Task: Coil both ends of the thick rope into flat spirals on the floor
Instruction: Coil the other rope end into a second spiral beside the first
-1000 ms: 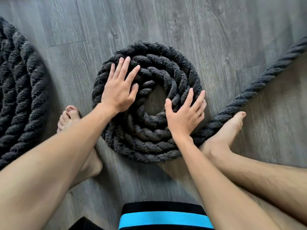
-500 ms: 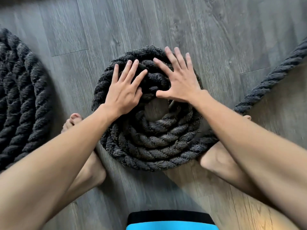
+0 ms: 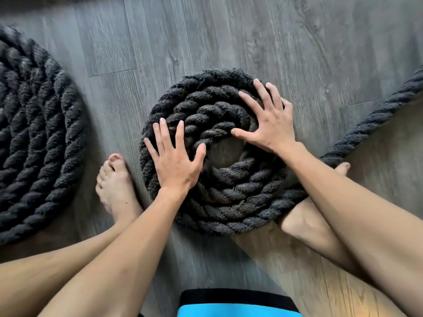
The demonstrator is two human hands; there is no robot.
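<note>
Grey wood-grain plank floor (image 3: 263, 37), warmer light lower right

The rope (image 3: 229, 197) is coarse, fuzzy twisted fibre; the floor (image 3: 206, 42) matt grey wood-grain.

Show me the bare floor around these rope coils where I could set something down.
Widest free floor lies beyond the middle coil, toward the top. A narrower strip runs between the left coil and the middle one, beyond the left foot. Crowded: the middle coil, with the left hand and right hand flat on it and a foot at each side.
</note>
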